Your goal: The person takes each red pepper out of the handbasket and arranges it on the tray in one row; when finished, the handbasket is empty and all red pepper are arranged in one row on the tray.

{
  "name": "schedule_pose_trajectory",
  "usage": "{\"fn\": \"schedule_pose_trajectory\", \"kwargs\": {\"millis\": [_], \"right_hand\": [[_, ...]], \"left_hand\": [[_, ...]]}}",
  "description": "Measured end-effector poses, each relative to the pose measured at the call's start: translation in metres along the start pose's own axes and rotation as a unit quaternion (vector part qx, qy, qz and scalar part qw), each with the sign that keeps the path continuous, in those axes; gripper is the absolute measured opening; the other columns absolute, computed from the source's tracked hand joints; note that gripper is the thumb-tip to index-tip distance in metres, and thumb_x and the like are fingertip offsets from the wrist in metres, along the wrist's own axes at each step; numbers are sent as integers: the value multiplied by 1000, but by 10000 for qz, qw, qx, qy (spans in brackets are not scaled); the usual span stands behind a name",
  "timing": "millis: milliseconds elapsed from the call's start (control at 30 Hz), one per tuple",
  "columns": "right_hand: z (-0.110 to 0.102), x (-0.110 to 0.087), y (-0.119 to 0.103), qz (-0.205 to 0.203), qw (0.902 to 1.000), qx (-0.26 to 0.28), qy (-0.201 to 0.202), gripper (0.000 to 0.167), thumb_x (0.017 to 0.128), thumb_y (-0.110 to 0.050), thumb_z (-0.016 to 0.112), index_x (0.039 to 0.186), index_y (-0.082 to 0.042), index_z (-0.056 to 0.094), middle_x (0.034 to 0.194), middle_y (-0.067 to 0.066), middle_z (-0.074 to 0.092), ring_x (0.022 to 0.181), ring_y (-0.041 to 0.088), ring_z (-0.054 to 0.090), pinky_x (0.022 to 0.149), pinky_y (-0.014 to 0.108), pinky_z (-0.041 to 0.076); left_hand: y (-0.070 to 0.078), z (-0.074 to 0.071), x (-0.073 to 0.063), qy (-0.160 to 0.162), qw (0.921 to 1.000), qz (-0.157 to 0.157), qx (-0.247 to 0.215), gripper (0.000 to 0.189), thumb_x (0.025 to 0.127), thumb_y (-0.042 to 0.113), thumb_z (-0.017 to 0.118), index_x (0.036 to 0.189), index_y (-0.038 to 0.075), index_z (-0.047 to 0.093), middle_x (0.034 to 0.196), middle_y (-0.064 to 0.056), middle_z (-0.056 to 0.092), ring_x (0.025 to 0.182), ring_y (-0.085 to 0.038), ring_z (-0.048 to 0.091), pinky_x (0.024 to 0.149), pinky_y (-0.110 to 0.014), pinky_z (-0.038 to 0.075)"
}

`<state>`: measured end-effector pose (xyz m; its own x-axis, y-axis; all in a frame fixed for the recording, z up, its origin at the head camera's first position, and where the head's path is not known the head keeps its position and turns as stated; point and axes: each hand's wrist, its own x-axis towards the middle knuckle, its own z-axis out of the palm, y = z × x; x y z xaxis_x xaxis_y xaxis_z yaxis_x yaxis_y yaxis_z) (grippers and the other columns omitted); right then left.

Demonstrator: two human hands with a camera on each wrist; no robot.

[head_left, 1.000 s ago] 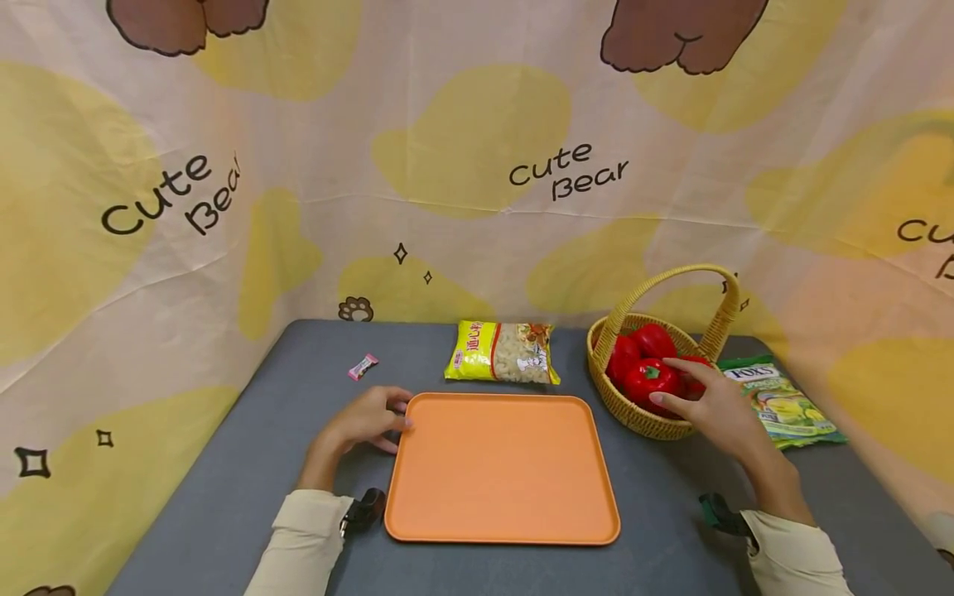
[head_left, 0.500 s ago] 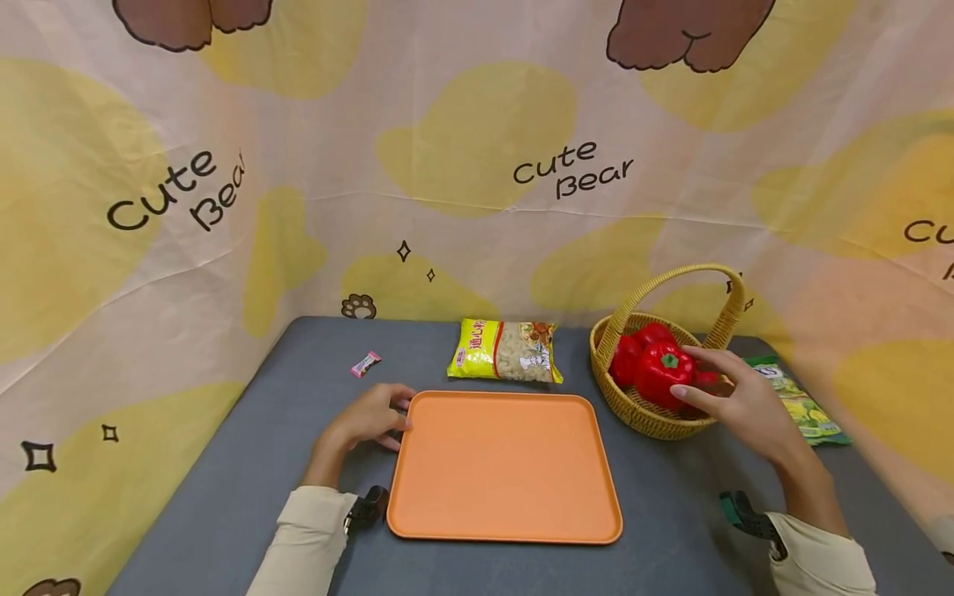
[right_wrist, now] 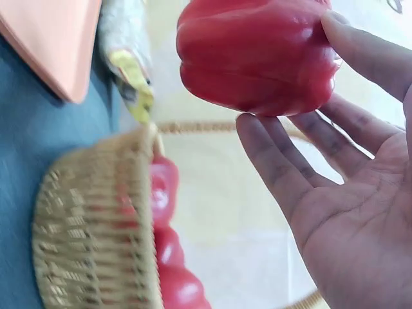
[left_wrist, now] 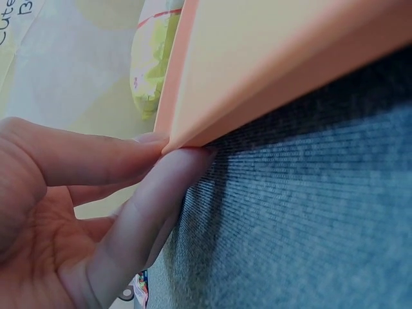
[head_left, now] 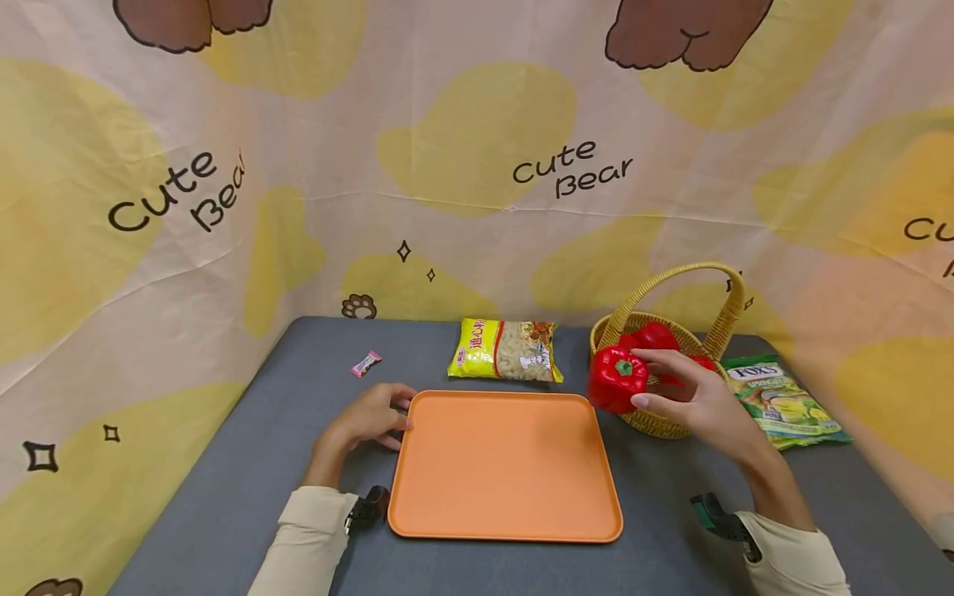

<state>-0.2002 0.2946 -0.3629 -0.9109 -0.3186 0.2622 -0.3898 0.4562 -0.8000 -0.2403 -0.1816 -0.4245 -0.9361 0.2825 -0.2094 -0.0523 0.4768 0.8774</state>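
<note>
A glossy red bell pepper (head_left: 617,381) with a green stem is held between the thumb and fingers of my right hand (head_left: 708,410). In the right wrist view the pepper (right_wrist: 254,55) is up above the rim of the wicker basket (right_wrist: 96,225). More red peppers (head_left: 652,335) lie inside this basket. My left hand (head_left: 365,418) is at the left edge of the orange tray (head_left: 507,463). Up close in the left wrist view, thumb and fingers (left_wrist: 96,158) pinch the tray's rim at a corner. The tray lies flat on the grey table with nothing on it.
Behind the tray lies a yellow bag of pasta (head_left: 507,351). A small pink wrapped candy (head_left: 366,363) is at the back left. Right of the basket is a green FOX'S bag (head_left: 782,401). The basket's tall handle (head_left: 674,271) arches over it; a printed curtain (head_left: 477,124) hangs behind.
The right hand has lifted the bell pepper out of the basket and carried it left toward the tray. My left hand stays at the tray's edge.
</note>
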Motion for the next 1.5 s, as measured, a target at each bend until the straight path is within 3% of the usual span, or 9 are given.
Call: {"fn": "schedule_pose_trajectory", "kwargs": {"millis": [233, 333, 567, 800, 1133, 1500], "right_hand": [[28, 16, 4, -147, 9996, -158, -176, 63, 94, -19, 82, 151, -12, 56, 150, 11, 56, 120, 30, 69, 93, 21, 60], [42, 24, 4, -221, 9991, -34, -363, 64, 92, -20, 83, 150, -9, 57, 146, 13, 59, 120, 37, 69, 95, 25, 61], [76, 40, -3, -470, 9967, -5, -666, 64, 89, -20, 87, 146, -9, 61, 141, 11, 64, 115, 29, 72, 98, 44, 62], [108, 56, -9, -597, 9930, -97, -1013, 64, 91, -22, 85, 149, -10, 60, 150, 16, 59, 124, 35, 68, 104, 53, 58], [145, 73, -23, -486, 9876, -683, -1324, 63, 94, -26, 82, 150, -10, 59, 146, 10, 61, 133, 33, 59, 112, 56, 51], [175, 84, -33, -377, 9853, -600, -1553, 62, 96, -23, 79, 151, -6, 55, 146, 11, 61, 131, 30, 62, 111, 51, 54]], "left_hand": [[0, 1, 2, 20, 10000, -6, -28, 53, 92, -8, 68, 143, -13, 54, 130, -28, 59, 88, -22, 71, 64, -41, 67], [-1, 1, 4, 17, 10000, -44, -40, 53, 92, -8, 67, 143, -13, 54, 130, -28, 59, 88, -23, 71, 64, -41, 67], [0, 1, 5, -29, 9999, -82, -83, 54, 93, -8, 67, 145, -13, 52, 132, -28, 58, 90, -23, 71, 65, -40, 67], [-2, 1, 2, -7, 9998, -86, -153, 53, 94, -9, 67, 144, -14, 52, 132, -29, 58, 88, -22, 71, 65, -42, 67], [-4, 0, 3, 6, 9997, -169, -158, 53, 94, -8, 66, 144, -13, 52, 133, -29, 57, 87, -21, 70, 66, -40, 67], [-4, 2, 2, 149, 9995, -281, -51, 50, 94, -5, 69, 142, -10, 56, 128, -23, 62, 86, -22, 73, 66, -40, 67]]}}
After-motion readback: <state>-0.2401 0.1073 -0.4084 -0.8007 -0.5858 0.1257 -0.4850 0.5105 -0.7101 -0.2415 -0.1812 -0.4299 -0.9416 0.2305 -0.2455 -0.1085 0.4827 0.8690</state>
